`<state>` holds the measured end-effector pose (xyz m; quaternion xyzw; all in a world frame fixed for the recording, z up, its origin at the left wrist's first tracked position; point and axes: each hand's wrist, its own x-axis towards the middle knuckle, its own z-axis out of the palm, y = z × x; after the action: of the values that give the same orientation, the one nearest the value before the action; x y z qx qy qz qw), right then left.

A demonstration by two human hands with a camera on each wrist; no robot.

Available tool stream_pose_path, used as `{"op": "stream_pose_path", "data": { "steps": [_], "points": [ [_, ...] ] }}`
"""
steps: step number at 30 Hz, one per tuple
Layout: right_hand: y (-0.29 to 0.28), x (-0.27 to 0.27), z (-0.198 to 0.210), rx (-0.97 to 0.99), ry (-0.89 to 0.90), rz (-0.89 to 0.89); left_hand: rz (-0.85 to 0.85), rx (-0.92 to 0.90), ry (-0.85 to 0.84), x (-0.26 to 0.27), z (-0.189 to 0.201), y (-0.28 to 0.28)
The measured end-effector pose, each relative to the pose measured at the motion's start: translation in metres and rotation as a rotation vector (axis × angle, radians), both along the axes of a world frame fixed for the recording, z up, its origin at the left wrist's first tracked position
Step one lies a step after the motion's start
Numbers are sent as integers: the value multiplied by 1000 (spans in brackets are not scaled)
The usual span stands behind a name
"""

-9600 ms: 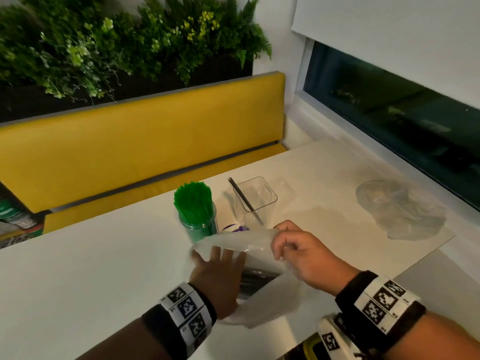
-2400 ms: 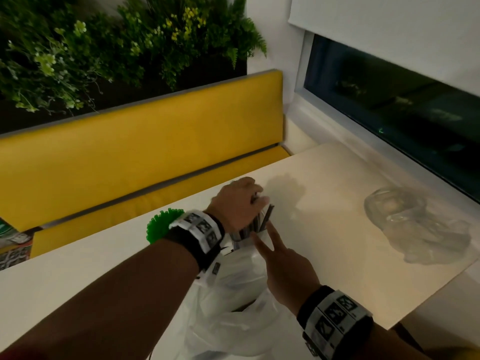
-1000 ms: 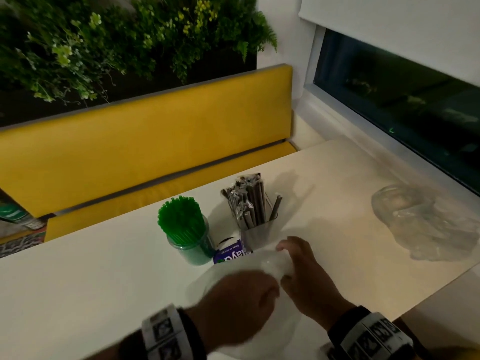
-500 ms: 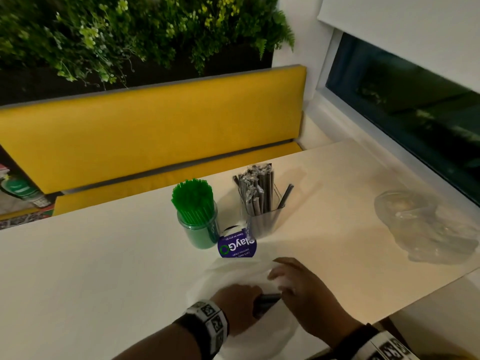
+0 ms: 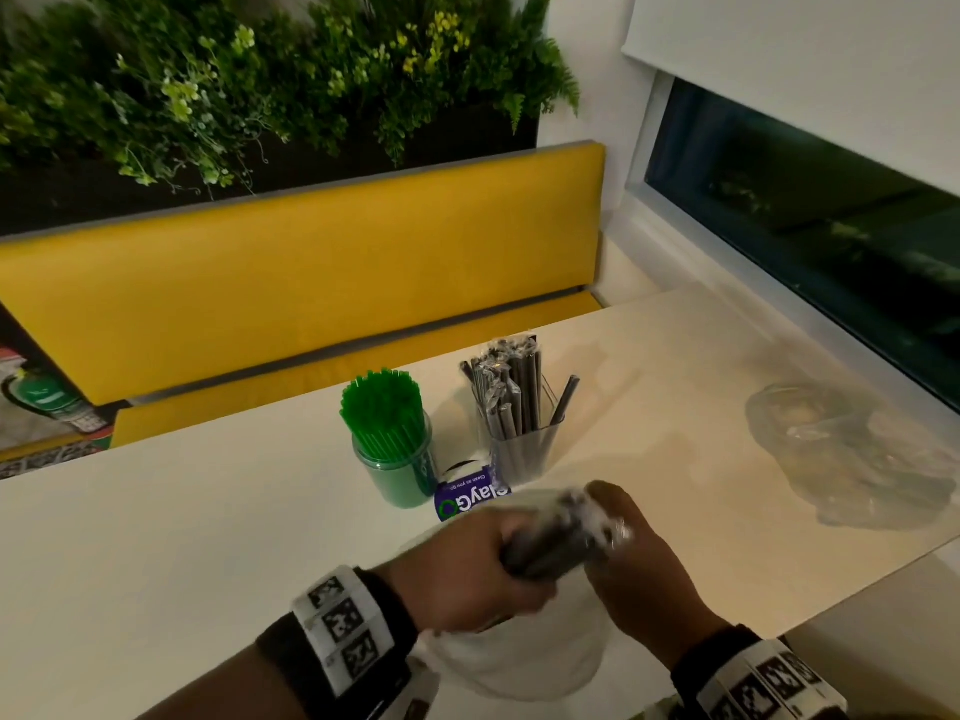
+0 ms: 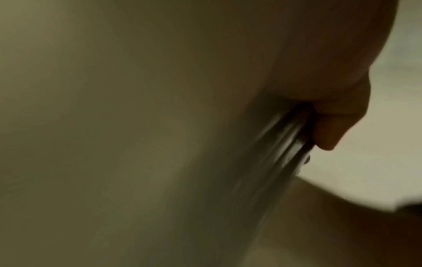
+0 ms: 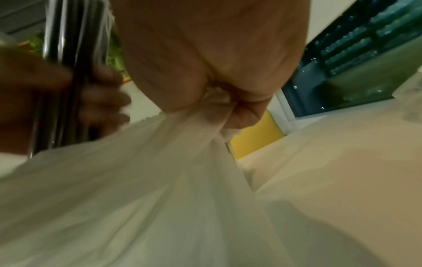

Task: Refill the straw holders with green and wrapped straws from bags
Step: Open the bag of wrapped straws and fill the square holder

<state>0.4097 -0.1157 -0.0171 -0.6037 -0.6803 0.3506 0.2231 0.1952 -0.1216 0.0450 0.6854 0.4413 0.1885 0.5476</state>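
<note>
My left hand (image 5: 483, 569) grips a bundle of dark wrapped straws (image 5: 558, 540), lifted just above the mouth of a white plastic bag (image 5: 524, 662) at the table's near edge. In the left wrist view the wrapped straws (image 6: 283, 148) run blurred under my thumb. My right hand (image 5: 639, 558) pinches the bag's rim (image 7: 217, 108) beside the bundle (image 7: 68, 72). Behind them a clear square holder (image 5: 522, 449) stands with several wrapped straws. To its left a round green holder (image 5: 397, 459) is packed with green straws.
A small purple-labelled tub (image 5: 470, 498) lies between the holders and my hands. A crumpled clear bag (image 5: 852, 454) sits at the right on the pale table (image 5: 182, 537). A yellow bench (image 5: 311, 283) runs behind, a window (image 5: 810, 220) along the right.
My left hand went into the white bag and has come up gripping a fresh bundle of wrapped straws. The right hand keeps hold of the bag's rim. The square holder gained straws earlier.
</note>
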Motion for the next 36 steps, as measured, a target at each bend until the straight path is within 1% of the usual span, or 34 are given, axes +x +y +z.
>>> {"op": "stream_pose_path", "data": {
  "steps": [2, 4, 5, 6, 8, 10, 11, 14, 16, 18, 20, 21, 22, 24, 25, 27, 29, 30, 32, 33, 34, 35, 36],
  "points": [
    [6, -5, 5, -4, -191, 81, 162, 25, -260, 1, 37, 17],
    [16, -12, 9, -22, -333, 131, 402, 81, -490, 3, 65, 44],
    [22, -17, 12, -14, -386, 141, 520, 97, -580, 4, 74, 61],
    [32, -21, 12, -1, -430, 145, 629, 99, -644, 7, 78, 77],
    [51, -28, 18, 12, -481, 141, 816, 76, -739, 12, 75, 109],
    [67, -33, 21, 23, -499, 144, 962, 59, -764, 17, 65, 134],
    [72, -35, 22, 23, -507, 148, 994, 75, -748, 18, 58, 144],
    [77, -38, 22, 31, -553, 139, 1016, 153, -662, 22, 39, 160],
    [75, -40, 21, 69, -587, 136, 993, 212, -559, 24, 29, 164],
    [75, -40, 19, 92, -611, 138, 908, 264, -378, 25, 11, 165],
    [76, -41, 17, 82, -610, 135, 765, 304, -113, 24, -10, 164],
    [76, -41, 16, 70, -606, 133, 699, 296, 7, 21, -19, 163],
    [77, -41, 15, 58, -602, 129, 647, 256, 63, 17, -24, 164],
    [77, -42, 14, 43, -599, 118, 541, 197, 118, 6, -29, 171],
    [76, -42, 13, 39, -594, 115, 497, 179, 125, 0, -23, 173],
    [76, -44, 13, 36, -580, 110, 463, 123, 73, -9, -3, 172],
    [75, -44, 14, 32, -567, 109, 462, 107, 5, -9, 29, 167],
    [75, -44, 14, 30, -564, 111, 473, 164, -17, -6, 47, 166],
    [74, -44, 15, 25, -558, 115, 510, 380, -20, 11, 71, 167],
    [74, -44, 14, 23, -555, 114, 504, 520, 63, 20, 72, 171],
    [74, -45, 14, 23, -557, 112, 459, 653, 221, 31, 69, 174],
    [75, -45, 14, 23, -563, 111, 360, 735, 432, 40, 59, 175],
    [75, -45, 15, 23, -572, 113, 205, 743, 669, 46, 44, 174]
  ]
}}
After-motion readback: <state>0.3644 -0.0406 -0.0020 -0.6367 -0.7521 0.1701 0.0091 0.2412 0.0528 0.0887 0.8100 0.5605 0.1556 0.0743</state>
